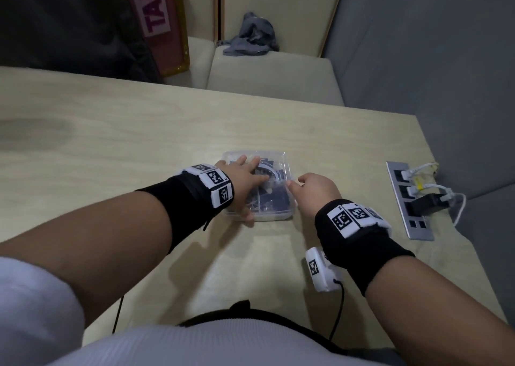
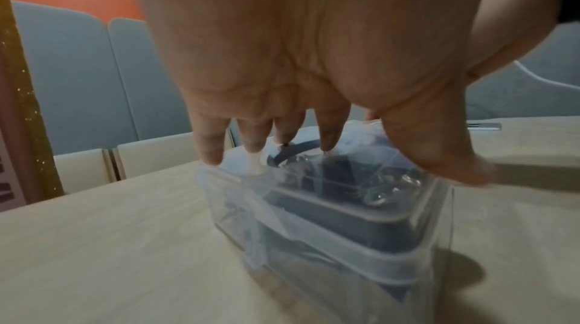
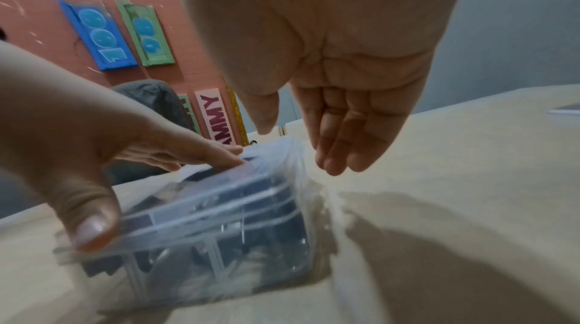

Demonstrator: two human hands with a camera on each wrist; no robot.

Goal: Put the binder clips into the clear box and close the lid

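The clear box (image 1: 281,213) stands on the wooden table (image 1: 111,142) with its lid (image 1: 278,162) on top. Dark binder clips (image 1: 269,198) show through the plastic, several of them. My left hand (image 1: 246,184) lies flat on the lid with its fingers spread, and its thumb (image 1: 248,215) sits at the near edge. From the left wrist, the fingertips (image 2: 213,155) press the lid (image 2: 361,207) over the clips (image 2: 338,170). My right hand (image 1: 312,190) hovers at the box's right side, fingers (image 3: 338,145) straight and holding nothing. The box (image 3: 219,225) is blurred there.
A metal socket panel (image 1: 409,201) with plugs and white cables is set into the table at the right, near its edge. A grey cloth (image 1: 250,35) lies on the bench behind. A lettered sign (image 1: 158,17) leans at the back left.
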